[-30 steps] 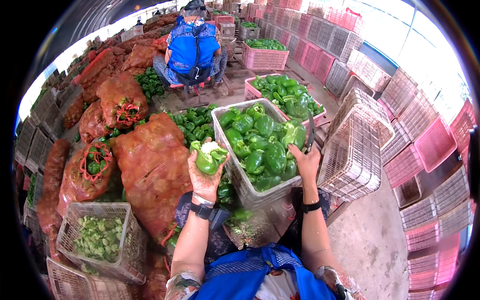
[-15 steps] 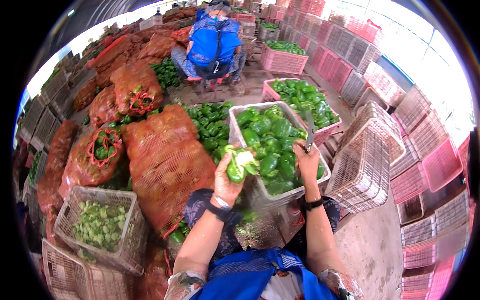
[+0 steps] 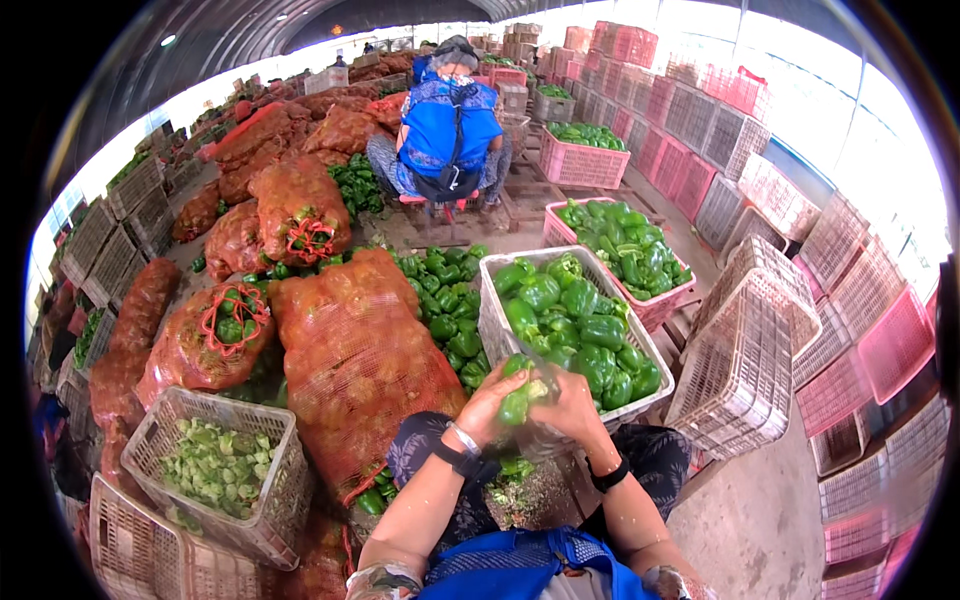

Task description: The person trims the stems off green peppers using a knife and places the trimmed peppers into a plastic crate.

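The left hand (image 3: pixel 485 408) has its fingers curled around a green pepper (image 3: pixel 514 408), which sits between the two hands, low in front of the body. The right hand (image 3: pixel 570 405) closes in from the other side, its bent fingers against the pepper's pale cut part; blur hides whether they also grip something else. Just beyond the fingertips stands a grey crate (image 3: pixel 489 312) heaped with whole peppers (image 3: pixel 600 332). Left of the fingers, loose peppers (image 3: pixel 452 300) lie along that crate, and next to them slumps a large orange net sack (image 3: pixel 350 330). Farther left is a crate of pale green trimmings (image 3: pixel 215 465). To the right of the fingers, an upended crate (image 3: pixel 735 350) rests. Past the grey crate is a pink crate (image 3: pixel 660 312) of peppers; well beyond the fingers, a co-worker (image 3: pixel 450 125) sits.
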`<state>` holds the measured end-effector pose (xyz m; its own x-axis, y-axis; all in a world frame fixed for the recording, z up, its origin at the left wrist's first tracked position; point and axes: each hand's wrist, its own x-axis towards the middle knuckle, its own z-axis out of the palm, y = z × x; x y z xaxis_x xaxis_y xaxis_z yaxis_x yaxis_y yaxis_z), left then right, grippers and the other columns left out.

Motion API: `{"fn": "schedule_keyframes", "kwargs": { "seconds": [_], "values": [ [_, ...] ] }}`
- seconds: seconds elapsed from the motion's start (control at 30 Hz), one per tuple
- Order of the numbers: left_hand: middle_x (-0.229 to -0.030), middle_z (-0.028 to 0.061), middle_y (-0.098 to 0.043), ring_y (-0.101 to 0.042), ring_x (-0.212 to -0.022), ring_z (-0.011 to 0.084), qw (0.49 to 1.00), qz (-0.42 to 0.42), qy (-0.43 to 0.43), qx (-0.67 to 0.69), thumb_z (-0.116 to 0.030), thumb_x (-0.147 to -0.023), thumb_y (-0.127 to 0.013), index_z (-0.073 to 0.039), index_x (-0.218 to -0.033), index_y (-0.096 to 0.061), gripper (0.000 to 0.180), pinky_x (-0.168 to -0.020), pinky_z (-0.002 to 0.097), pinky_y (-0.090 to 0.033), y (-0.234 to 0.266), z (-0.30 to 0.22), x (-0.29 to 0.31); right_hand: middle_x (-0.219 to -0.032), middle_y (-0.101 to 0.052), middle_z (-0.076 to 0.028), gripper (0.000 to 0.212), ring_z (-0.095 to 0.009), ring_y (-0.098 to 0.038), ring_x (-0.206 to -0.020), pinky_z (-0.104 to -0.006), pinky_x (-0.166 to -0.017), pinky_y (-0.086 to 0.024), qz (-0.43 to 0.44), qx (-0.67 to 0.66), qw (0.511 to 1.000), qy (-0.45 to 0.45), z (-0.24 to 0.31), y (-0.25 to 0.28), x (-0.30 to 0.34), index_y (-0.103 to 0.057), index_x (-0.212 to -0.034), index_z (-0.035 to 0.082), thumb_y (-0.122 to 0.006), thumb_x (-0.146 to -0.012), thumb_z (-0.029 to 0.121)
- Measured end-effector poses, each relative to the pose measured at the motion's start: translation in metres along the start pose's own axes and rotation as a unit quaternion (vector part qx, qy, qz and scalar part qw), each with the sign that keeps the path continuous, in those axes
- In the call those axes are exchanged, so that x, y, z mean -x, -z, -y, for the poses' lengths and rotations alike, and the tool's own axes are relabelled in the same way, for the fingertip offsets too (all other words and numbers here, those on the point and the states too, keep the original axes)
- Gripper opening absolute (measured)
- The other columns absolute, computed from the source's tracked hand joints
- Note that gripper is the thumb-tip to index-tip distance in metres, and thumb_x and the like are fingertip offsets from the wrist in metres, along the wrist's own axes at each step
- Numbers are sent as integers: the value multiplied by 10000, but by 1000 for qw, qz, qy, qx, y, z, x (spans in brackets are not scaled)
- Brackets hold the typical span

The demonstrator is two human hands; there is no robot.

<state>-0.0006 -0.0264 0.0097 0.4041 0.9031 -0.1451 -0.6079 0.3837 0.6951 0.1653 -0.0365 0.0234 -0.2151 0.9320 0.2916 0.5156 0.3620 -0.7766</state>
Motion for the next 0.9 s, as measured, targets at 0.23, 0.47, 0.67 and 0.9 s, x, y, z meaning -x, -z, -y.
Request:
{"fn": "schedule_keyframes", "kwargs": {
  "seconds": [0.23,0.47,0.67,0.9],
  "values": [
    [-1084,92,-607,-646,-879,179,997,-35,-69,28,-133,-895,-634,-24,-1268,-470,422,-707,290,-563,3,19,-10,-646,-604,-66,243,-151,-564,-567,-300,-558,-452,-213,-157,963,-48,-34,-32,0,-621,-839,1,-723,-669,142],
    [-1066,88,-619,-648,-901,181,999,6,-45,8,-148,-894,-640,12,-1208,-502,378,-746,305,-566,-7,24,-12,-708,-604,-11,151,-93,-560,-615,-248,-575,-457,-169,-485,838,-184,-30,-12,19,-618,-874,2,-655,-745,70],
    [-1037,99,-620,-654,-881,198,998,-13,-56,10,-120,-899,-616,-6,-1173,-512,315,-763,359,-578,-9,32,-26,-835,-552,-47,281,-98,-456,-541,-243,-538,-434,-192,-717,650,-165,-44,7,24,-552,-1042,44,-592,-812,202],
    [-1117,117,-573,-593,-973,209,947,-147,-248,-142,-152,-878,-650,6,-1269,-425,478,-826,317,-509,-31,-24,-61,-785,-535,-55,293,-80,-416,-497,-234,-460,-394,-324,-594,734,-60,-44,101,51,-505,-1084,21,-567,-816,122]
  ]
}}
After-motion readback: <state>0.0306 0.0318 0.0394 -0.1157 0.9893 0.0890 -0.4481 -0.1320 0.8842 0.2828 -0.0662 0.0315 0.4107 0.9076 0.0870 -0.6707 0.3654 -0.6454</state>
